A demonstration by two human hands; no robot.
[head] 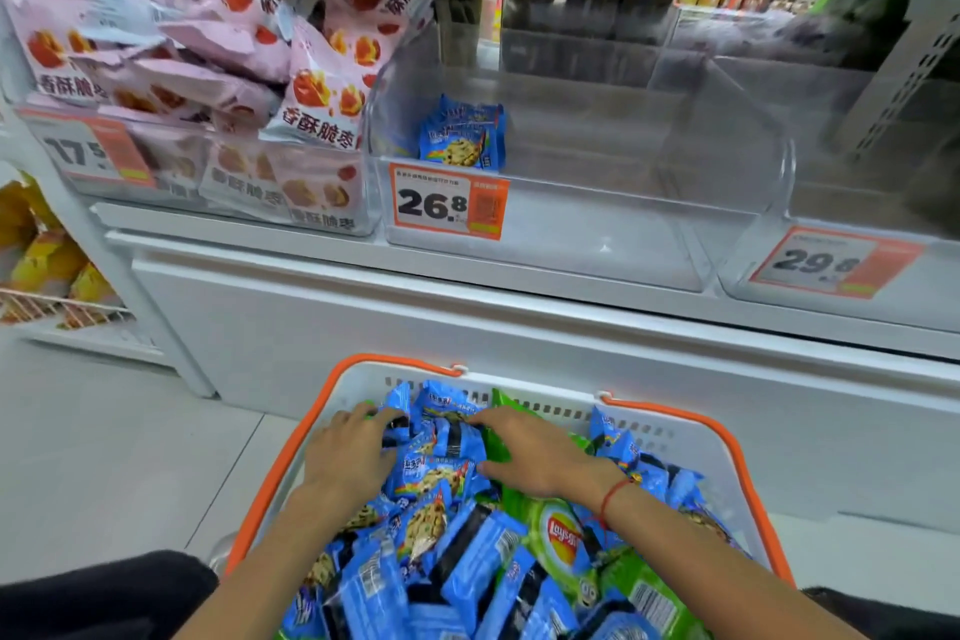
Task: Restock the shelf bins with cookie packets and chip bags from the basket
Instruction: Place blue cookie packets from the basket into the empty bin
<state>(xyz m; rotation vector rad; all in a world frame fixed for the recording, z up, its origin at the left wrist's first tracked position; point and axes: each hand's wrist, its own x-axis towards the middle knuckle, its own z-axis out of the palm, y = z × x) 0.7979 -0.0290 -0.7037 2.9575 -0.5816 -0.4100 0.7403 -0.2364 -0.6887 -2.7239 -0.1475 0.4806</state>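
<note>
Scooping cookie packets (431, 476) between my left hand (349, 452) and right hand (540, 457), fingers loosely curled round the heap. Their bin (571, 244) lies straight ahead, above the basket (291, 447).

Two bare forearms, no sleeves in view. Left hand (349, 452) — no rings, no wristwear. Right hand (540, 457) — thin red string bracelet (615, 494) with a small bead at the wrist. Dark fabric, likely clothing, at both lower corners.

Counts: 2 hands, left (348, 452) and right (540, 457). 1 basket (675, 421). 3 clear bins (597, 224). 3 price tags (447, 203). Cookie packets (462, 135) in middle bin: a few, exact number unclear. Basket packets: dozens. Chip bags (566, 535): at least 2.
</note>
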